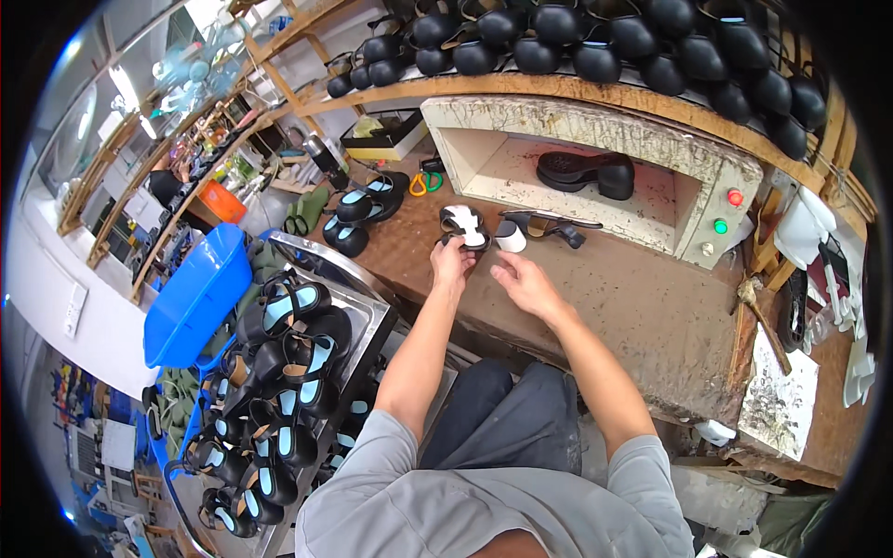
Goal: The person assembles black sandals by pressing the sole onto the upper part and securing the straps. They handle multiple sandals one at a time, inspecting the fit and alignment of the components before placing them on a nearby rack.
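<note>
In front of me on the brown workbench (595,288), my left hand (450,264) grips the near end of a black shoe (477,240); its upturned face shows a white patch (465,223). My right hand (526,284) is just to the right, its fingers loosely bent and apart, with nothing visible in them. Close beyond those fingertips stands a small white cylinder (509,238); whether they touch it, I cannot tell. Behind the cylinder a black heeled sole (558,225) lies on the bench.
A cream heating box (595,121) holds a thick black sole (586,174). Black shoes (358,209) and scissors (426,182) lie at the bench's left. More shoes fill the upper shelf (391,88) and a metal rack (377,316) at my left, beside a blue basin (200,298).
</note>
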Motion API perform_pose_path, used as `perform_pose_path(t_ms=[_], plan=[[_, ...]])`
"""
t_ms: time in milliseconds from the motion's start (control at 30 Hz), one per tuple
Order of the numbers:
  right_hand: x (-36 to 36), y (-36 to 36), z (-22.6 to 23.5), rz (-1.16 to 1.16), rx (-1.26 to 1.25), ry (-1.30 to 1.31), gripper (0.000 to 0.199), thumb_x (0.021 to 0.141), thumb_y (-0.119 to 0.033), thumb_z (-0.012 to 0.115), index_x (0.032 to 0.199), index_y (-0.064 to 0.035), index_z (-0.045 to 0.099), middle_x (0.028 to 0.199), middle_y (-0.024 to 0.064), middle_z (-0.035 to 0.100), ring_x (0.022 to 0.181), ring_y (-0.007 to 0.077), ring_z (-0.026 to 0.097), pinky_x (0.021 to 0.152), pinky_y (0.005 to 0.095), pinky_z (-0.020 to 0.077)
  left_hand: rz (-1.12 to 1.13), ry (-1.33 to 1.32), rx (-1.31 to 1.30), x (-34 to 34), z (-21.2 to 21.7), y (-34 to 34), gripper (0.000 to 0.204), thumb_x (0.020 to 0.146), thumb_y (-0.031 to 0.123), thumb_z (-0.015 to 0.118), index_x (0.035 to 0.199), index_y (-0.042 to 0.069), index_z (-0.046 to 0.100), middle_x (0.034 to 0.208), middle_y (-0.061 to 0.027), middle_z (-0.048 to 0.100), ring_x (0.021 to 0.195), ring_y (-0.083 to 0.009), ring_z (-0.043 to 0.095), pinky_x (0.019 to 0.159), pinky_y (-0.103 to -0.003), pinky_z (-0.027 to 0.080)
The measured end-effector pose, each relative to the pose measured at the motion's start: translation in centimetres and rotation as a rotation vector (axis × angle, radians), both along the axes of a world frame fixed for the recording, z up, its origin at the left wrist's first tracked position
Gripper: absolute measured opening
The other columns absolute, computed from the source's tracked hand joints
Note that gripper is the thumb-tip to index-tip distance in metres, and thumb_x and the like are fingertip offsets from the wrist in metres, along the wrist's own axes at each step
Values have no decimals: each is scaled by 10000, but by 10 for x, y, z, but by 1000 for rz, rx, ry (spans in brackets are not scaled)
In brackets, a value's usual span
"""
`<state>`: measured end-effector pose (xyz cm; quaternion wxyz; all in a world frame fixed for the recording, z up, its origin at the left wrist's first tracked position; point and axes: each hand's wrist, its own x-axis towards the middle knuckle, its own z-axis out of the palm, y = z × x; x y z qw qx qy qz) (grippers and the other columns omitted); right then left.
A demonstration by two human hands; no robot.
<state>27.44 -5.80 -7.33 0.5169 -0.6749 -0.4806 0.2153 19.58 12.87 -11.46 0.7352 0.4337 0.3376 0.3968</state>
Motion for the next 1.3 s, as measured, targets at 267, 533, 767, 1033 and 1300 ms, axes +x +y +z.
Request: perform_pose_path(t_ms=[267, 533, 767, 1033, 1300], plan=[[-6, -15, -5, 151, -140, -117, 471, 883, -276, 573, 1261, 1, 521, 1164, 257, 589, 1074, 342, 583, 919, 386, 448, -22, -148, 319, -49, 22, -118, 109, 909, 128, 552, 973, 41, 569, 980, -37, 614, 927, -142, 583, 785, -298, 485], [-9, -72, 18, -213, 24, -421, 181, 889, -191, 561, 994, -56, 617, 887, 187, 658, 819, 374, 639, 714, 450, 499, -246, -238, 513, -82, 54, -141, 221, 959, 204, 523, 976, -12, 568, 1129, -138, 597, 919, -183, 620, 778, -321, 520], [82, -156, 42, -328, 326, -20, 276, 937, -254, 599, 1056, -5, 620, 841, 0, 643, 798, 93, 572, 742, 249, 452, -245, 448, 1040, 5, 18, 46, 257, 834, 77, 581, 1080, 31, 641, 957, -109, 641, 928, -219, 619, 802, -323, 489], [146, -195, 26, -594, 74, -278, 209, 914, -182, 608, 977, 16, 586, 854, 68, 561, 790, 154, 530, 737, 264, 418, -669, 351, 1166, 104, -3, 109, 319, 819, 50, 637, 1138, 48, 635, 1182, -108, 559, 1045, -211, 572, 938, -308, 436], [208, -138, -7, -500, -92, -473, 154, 880, -101, 609, 982, 14, 591, 857, 120, 552, 787, 243, 537, 735, 307, 432, 99, -176, 724, 12, 113, 35, 248, 861, 146, 666, 1064, 8, 633, 976, -33, 615, 911, -110, 565, 839, -253, 449]])
